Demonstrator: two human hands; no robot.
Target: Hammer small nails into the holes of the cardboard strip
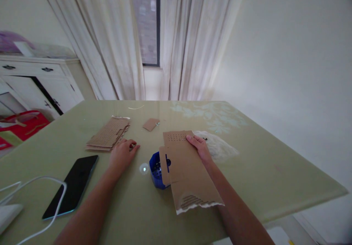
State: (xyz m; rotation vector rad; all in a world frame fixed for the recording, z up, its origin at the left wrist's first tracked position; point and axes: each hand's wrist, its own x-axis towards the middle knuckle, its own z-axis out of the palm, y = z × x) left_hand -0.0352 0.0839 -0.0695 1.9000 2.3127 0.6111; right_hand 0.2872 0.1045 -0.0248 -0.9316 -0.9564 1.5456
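My right hand (200, 147) grips a flat piece of brown cardboard (189, 175), thumb on top and fingers underneath. Rows of small holes run along its far end, a slot is cut in its left flap, and its near edge is torn. Partly under the cardboard stands a blue tub (156, 171) with small shiny pieces inside. My left hand (123, 155) rests on the table with fingers curled towards the thumb; what they hold, if anything, is too small to make out. Just beyond that hand lies a stack of perforated cardboard sheets (108, 133).
A small cardboard square (151, 124) lies farther back. Crumpled clear plastic (220, 147) sits right of the held cardboard. At left are a dark tablet (73, 186) and a white cable (62, 201) crossing it. The table's (261, 171) right edge slants towards the wall.
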